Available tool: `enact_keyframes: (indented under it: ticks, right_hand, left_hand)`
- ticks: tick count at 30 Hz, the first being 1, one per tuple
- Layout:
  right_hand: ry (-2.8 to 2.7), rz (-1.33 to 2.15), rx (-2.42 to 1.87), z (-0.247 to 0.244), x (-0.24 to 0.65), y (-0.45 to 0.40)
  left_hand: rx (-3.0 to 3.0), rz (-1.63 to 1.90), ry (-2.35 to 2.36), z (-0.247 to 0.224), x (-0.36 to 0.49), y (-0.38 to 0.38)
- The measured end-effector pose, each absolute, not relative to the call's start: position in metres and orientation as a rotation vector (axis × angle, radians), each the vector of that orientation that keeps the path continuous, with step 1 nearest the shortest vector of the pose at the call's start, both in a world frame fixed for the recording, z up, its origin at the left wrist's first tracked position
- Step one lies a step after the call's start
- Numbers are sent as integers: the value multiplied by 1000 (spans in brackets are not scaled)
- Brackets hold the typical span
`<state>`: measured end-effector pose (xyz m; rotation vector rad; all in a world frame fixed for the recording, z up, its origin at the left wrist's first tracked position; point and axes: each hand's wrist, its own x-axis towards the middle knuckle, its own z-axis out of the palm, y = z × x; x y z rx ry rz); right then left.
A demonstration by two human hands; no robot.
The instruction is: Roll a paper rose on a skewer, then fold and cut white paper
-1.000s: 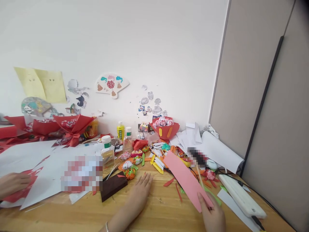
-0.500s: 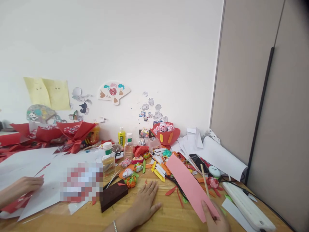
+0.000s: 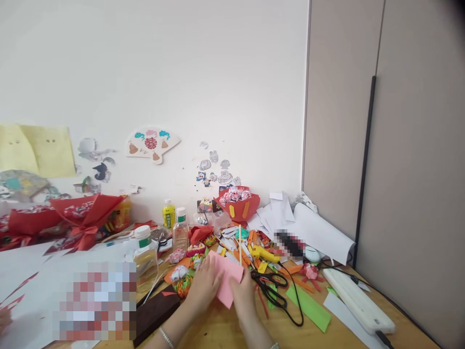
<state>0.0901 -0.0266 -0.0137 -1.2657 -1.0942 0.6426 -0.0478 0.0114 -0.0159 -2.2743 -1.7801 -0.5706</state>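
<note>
A pink paper strip (image 3: 225,280), shorter in view than before, lies between my two hands over the front of the table. My left hand (image 3: 204,286) rests on its left edge, fingers together and pressed on the paper. My right hand (image 3: 244,293) grips the paper's right edge, and a thin wooden stick (image 3: 240,246) rises upright beside its fingers. Black-handled scissors (image 3: 271,287) lie just right of my right hand. A yellow glue gun (image 3: 266,254) sits behind them, its black cord curling forward. Crumpled paper flowers (image 3: 179,274) are to the left.
A dark block (image 3: 154,315) and clear bottles (image 3: 146,261) stand left. Red bouquets (image 3: 85,218) and a small red one (image 3: 239,206) line the wall. Green paper (image 3: 308,308), a white power strip (image 3: 358,300) and rolled white paper (image 3: 323,235) are right. Another person's hand (image 3: 5,317) shows far left.
The pink paper has moved left and now looks shorter, with my left hand lifted onto it. My right hand has come inward. The view has turned right, and scissors and glue gun are uncovered.
</note>
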Motion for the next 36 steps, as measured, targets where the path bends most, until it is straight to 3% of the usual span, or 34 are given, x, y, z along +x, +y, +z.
enact_keyframes:
  ticks: [5,9,16,20,24,27,31,36]
  right_hand:
    - [-1332,485,-1422,-25,99,-47]
    - [-1537,205,-1573,-18,112,-50]
    - [-1828,114,-1539,-19,105,-42]
    - [-1680,-41,-1575,12,178,-32]
    - [-1223,-278,-2092,52,301,-26]
    - [-927,-229,-2328,62,375,-22]
    - [-849,68,-2345,52,429,-9]
    - [-893,-45,-1978,44,442,9]
  left_hand:
    - [-2438,-251,-1767,-44,-35,14]
    - [-2392,-442,-1692,-64,-39,22]
    - [-2224,-792,-1599,-76,-56,41]
    - [-2389,-578,-1663,-76,-52,32]
    - [-2355,-599,-1719,-64,-42,21]
    - [-2414,-530,-1761,-53,-38,13]
    - [-2524,-401,-1739,-44,-35,3]
    - [-2476,-483,-1705,-47,-33,4]
